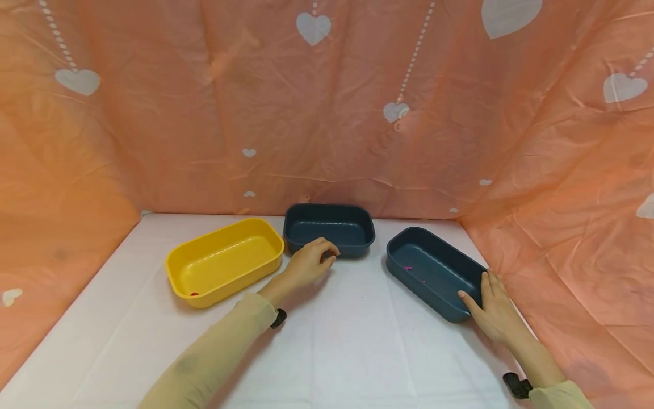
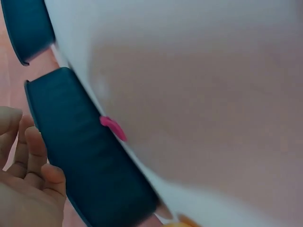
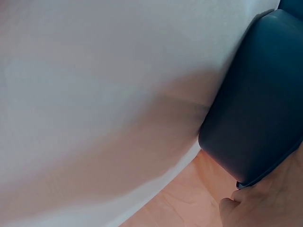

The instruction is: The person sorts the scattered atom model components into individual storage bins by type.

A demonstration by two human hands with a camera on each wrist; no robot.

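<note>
My left hand (image 1: 309,262) hovers at the front of the back dark blue tray (image 1: 329,250), fingers loosely bent. In the left wrist view no object shows between its fingers (image 2: 35,146). A small curved pink piece (image 2: 113,127) lies on the white cloth against that tray's outer wall; in the head view it is hidden. My right hand (image 1: 493,309) rests on the near end of the right dark blue tray (image 1: 424,287), thumb over the rim and fingers extended along the corner. Tiny pink bits (image 1: 408,268) lie inside this tray.
A yellow tray (image 1: 225,284) stands at the left, with a small red piece (image 1: 194,294) in its near corner. White cloth (image 1: 352,352) covers the table. An orange curtain with pale hearts (image 1: 347,153) encloses the back and sides.
</note>
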